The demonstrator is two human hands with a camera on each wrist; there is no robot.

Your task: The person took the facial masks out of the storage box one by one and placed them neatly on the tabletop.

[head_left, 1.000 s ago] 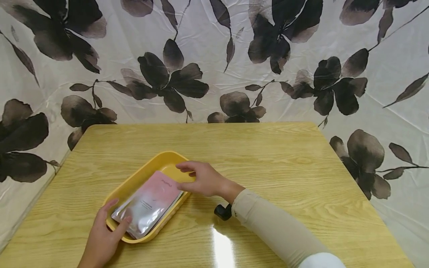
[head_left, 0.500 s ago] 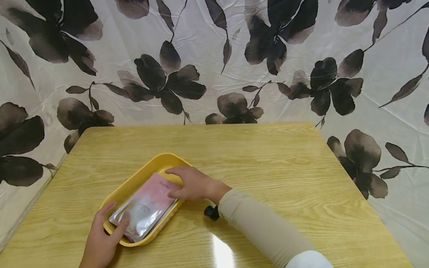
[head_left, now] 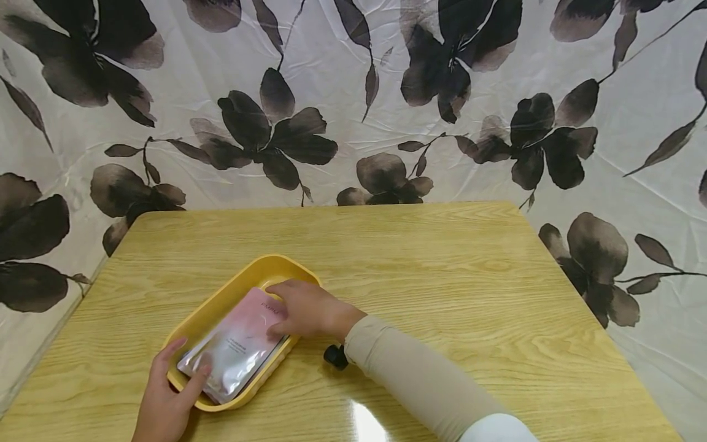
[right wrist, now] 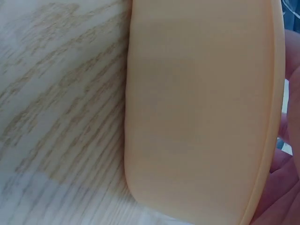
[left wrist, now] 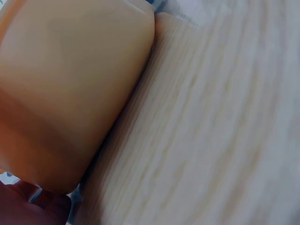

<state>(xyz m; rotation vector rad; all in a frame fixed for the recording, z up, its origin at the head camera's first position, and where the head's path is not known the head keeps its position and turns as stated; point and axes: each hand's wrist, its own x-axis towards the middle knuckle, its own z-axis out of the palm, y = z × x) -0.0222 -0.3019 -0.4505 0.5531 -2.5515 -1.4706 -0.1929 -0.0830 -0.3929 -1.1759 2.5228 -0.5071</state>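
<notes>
A yellow plastic basket stands slanted on the left part of the table. In it lies a pink-and-silver foil sachet, like a sheet mask packet, with another edge showing under it. My left hand grips the basket's near-left end, thumb over the inside and fingers at the outer rim. At the far-right end, my right hand reaches over the rim, thumb and fingers spread at the sachet's pink end. The basket's outer wall fills much of the left wrist view; in the right wrist view the right palm is beside the rim.
The wood-grain table stretches to the right and behind the basket. A small black device shows under my right wrist. Flower-patterned cloth hangs behind the table.
My right hand has come down and to the left, further into the basket over the sachet's pink end. My left hand keeps its hold on the near end. The view has shifted slightly.
</notes>
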